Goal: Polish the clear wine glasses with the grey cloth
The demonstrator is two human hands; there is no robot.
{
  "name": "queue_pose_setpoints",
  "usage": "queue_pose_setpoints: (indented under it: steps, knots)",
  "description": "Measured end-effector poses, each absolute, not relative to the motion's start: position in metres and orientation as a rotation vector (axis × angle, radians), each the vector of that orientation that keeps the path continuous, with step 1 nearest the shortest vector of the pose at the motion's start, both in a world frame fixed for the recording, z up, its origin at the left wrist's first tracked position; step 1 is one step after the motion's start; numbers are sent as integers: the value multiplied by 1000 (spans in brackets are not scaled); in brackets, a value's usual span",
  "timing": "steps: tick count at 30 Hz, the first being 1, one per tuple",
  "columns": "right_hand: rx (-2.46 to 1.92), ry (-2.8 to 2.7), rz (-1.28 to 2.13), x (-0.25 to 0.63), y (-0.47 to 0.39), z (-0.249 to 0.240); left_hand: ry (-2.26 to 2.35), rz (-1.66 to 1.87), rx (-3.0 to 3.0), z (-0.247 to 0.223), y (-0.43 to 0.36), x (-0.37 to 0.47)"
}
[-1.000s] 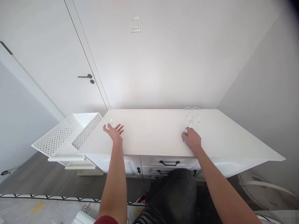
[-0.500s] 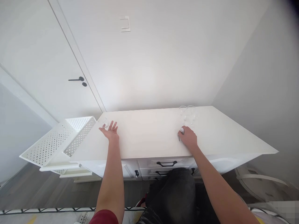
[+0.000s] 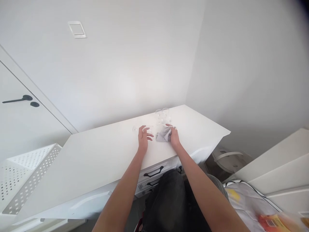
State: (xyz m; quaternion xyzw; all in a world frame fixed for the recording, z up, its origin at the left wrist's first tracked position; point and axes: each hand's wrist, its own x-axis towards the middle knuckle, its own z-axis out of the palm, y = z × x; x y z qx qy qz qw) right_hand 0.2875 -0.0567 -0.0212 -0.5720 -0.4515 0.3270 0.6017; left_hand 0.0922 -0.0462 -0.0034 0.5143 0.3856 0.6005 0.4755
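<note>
White countertop [image 3: 108,145] below, the right hand [image 3: 175,138] grasps grey cloth [image 3: 164,134]; the left hand [image 3: 143,138] grasps a clear glass [image 3: 150,130] that, swung toward two o'clock, could strike clustered glasses [image 3: 162,117].

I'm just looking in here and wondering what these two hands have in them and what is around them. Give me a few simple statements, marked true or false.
1. The right hand holds a grey cloth. True.
2. The left hand holds nothing. False: it holds a clear glass, turned on its side.
3. More glasses stand beyond the cloth, toward the wall. True.
4. The cabinet top is black. False: it is white.
5. A dark door handle shows at the left of the picture. True.
6. The drawer handles are white. False: they are black.
</note>
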Motion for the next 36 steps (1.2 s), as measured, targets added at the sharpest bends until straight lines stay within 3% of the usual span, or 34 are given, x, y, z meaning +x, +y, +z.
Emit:
queue_pose_setpoints:
  steps: [11, 20, 32, 36]
  knots:
    - [-986, -910, 1132, 284, -78, -24, 897, 1433, 1605, -10, -50, 105]
    - [-855, -845, 1117, 286, -107, -21, 991, 1343, 1761, -10, -46, 113]
    - [-884, -1571, 1071, 275, -108, -10, 783, 1258, 1707, -8, -52, 115]
    - [-783, -1186, 1274, 270, -101, -5, 705, 1245, 1662, -1, -54, 115]
